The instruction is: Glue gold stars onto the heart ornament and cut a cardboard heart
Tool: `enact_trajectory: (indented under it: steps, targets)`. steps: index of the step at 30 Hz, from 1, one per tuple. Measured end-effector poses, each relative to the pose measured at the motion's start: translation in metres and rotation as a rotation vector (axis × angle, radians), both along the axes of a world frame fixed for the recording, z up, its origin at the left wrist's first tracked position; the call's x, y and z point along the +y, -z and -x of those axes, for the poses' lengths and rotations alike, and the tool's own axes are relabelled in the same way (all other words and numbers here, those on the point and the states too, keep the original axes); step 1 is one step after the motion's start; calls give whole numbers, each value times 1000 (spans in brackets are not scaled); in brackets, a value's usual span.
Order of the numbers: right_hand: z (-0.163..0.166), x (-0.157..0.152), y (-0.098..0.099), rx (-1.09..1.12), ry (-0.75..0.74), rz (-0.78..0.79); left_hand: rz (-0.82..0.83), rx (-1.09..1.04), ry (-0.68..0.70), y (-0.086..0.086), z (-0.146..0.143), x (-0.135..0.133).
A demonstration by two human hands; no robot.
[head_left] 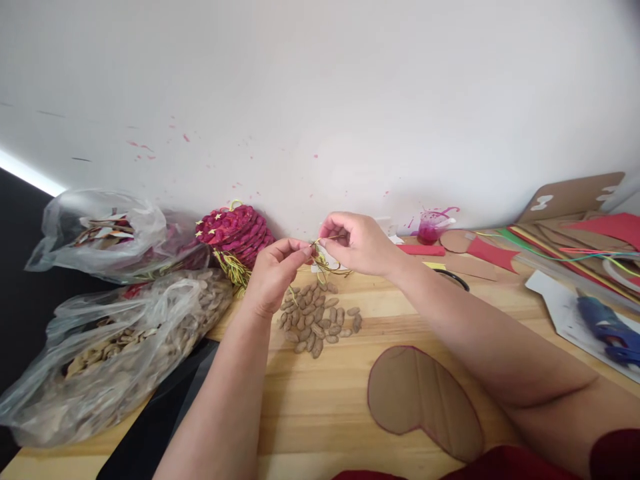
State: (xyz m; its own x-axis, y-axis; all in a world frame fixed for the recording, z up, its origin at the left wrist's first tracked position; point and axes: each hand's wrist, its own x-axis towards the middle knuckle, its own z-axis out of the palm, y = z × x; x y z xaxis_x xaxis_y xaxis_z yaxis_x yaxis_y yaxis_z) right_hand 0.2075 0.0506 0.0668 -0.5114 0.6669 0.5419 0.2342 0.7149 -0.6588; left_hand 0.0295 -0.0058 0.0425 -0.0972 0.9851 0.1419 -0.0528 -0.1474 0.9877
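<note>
My left hand [281,270] and my right hand [357,243] meet above the back of the wooden table. Each pinches part of a thin yellow-green and brown string [327,261], whose loose ends dangle below the fingers. Just under the hands lies a loose pile of peanuts in their shells [317,317]. Nearer to me rests a heart-shaped piece of cardboard [420,397] with a purple edge. Left of my left hand, against the wall, stands a magenta layered ornament [239,233] with small stars and a yellow-green tassel [233,270].
Plastic bags, one holding scraps [115,233] and one full of peanuts [130,353], fill the left side. A cup of magenta paint [429,230], red strips [423,250] and cardboard lie at the back. On the right are a blue glue gun [607,327] and coloured sheets [555,257].
</note>
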Motion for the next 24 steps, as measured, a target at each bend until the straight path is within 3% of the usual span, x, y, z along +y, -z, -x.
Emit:
enact_trajectory:
  steps: [4,17,24]
  targets:
    - [0,1,1,-12,29,-61,-10,11,0,1,1,1]
    - [-5,4,-4,5,-158,382,-63,66,-56,2,1,1]
    - [-4,7,-1,67,-152,394,-51,54,-43,2,1,1]
